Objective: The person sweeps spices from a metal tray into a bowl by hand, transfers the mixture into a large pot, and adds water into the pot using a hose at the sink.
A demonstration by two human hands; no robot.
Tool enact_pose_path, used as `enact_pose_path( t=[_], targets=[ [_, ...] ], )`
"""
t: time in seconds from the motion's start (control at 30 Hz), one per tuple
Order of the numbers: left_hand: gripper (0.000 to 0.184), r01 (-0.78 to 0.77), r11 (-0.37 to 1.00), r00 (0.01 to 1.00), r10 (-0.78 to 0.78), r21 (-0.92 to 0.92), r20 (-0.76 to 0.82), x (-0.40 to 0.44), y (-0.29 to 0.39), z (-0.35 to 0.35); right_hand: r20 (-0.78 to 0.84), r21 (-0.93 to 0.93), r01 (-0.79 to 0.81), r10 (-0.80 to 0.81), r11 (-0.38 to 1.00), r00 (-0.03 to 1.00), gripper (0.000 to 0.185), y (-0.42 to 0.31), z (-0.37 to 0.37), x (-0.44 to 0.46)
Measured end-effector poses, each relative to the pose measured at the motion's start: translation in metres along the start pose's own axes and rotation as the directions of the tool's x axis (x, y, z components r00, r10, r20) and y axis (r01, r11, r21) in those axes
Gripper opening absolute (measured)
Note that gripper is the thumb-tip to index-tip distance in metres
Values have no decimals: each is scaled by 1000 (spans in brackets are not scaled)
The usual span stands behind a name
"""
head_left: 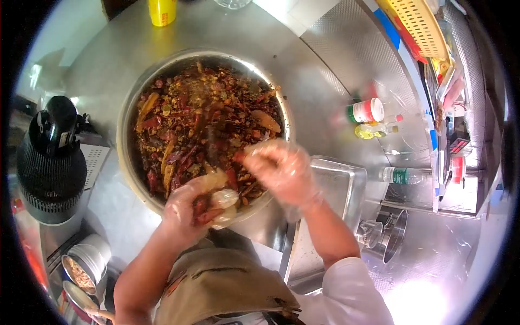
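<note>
"What step was that?"
"Picking through the spice mix (200,103), seemingly, in the centre-frame metal bowl (123,135)! Right hand (284,170) pinched a reddish scrap (240,156); left hand (183,212) grasped pale pieces (225,199)."
"Next move?"
"Called for light fingertips, I judged!"

We see a wide, round metal basin (123,130) standing upright just left of the frame's centre, its rim pale and shiny. A mixture (200,114) fills much of it, glossy, dark red and brown, with wrinkled chilli-like pieces and small ochre bits; long tan strips lie toward its left side, and an oval tan piece (266,120) rests near its right edge. Below centre, we make out a reddish clump (203,214), partly covered by the left hand (187,203).
</note>
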State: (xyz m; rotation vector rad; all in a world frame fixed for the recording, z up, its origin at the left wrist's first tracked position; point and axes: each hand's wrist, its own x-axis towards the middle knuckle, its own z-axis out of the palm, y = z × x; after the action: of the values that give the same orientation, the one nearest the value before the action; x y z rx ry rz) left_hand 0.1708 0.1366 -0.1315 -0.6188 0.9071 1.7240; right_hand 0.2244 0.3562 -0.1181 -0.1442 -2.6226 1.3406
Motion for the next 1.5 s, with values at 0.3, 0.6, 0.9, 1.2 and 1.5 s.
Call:
enact_pose_path(
  t=[0.3, 0.6, 0.9, 1.2, 1.5],
  targets=[
    [38, -292, 925, 942, 234, 244, 239, 20, -18, -18, 125, 148, -161, 143, 976, 982, 22, -53, 18, -44],
    [30, 151, 957, 772, 41, -246, 634, 0, -30, -57, -171, 634, -255, 454, 730, 875, 15, -78, 14, -52],
    [31, -364, 742, 859, 501, -563, 106, -158, -134, -195, 303, 643, -359, 206, 677, 930, 15, -93, 76, -34],
    [30, -748, 95, 499, 734, -657, -461, -298, -340, -313, 721, 536, -464, -97, 705, 686, 20, -185, 182, -110],
    [23, -814, -418, 238, 394, -404, -888, -336, -631, -470, 972, 130, -363, -47, 923, 229, 19, -302, 362, -276]
  ],
)
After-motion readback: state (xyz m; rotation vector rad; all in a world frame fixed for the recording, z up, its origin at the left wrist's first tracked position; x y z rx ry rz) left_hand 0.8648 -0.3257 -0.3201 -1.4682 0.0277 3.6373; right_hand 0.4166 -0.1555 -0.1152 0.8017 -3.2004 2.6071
